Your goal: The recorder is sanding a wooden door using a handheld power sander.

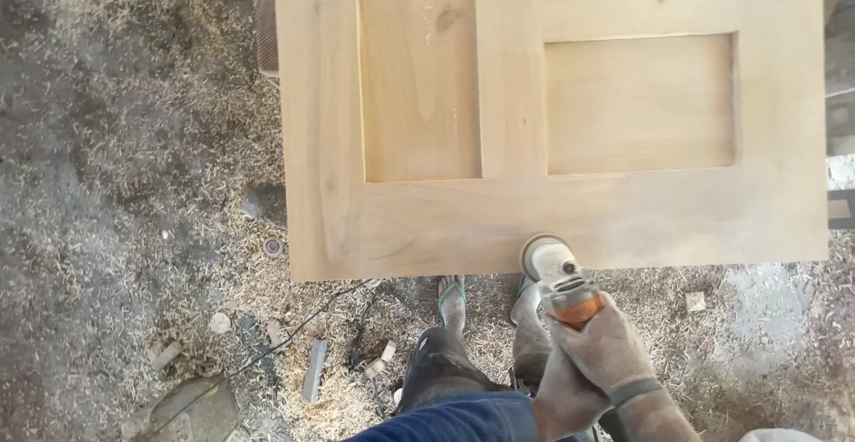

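Dust-coated, both hands sit lowest in the view and closest to the lens, the right hand (606, 344) wrapped over the rear of an orange-bodied angle grinder (563, 283) with its fingers closed around the body, and the left hand (561, 393) tucked under and behind it; whether its fingers also clasp the tool I cannot tell, since the right hand covers them. From the knuckles the grinder's long axis runs up and to the left, ending in one round sanding disc (541, 253) that lies flat on the near rail of the wooden door (552, 219), just beside its bottom edge. By size: one large panelled door fills the upper right, with two recessed panels fully framed and a third only just showing at the top; below it a floor of sawdust and shavings (116, 184) spreads left; two legs end in two sandalled feet (452, 298) under the door's edge; one dark cable (294, 335) trails across the shavings; several small wood offcuts (314, 371) lie near it; one small round disc (273, 247) rests apart, left of the door's corner.
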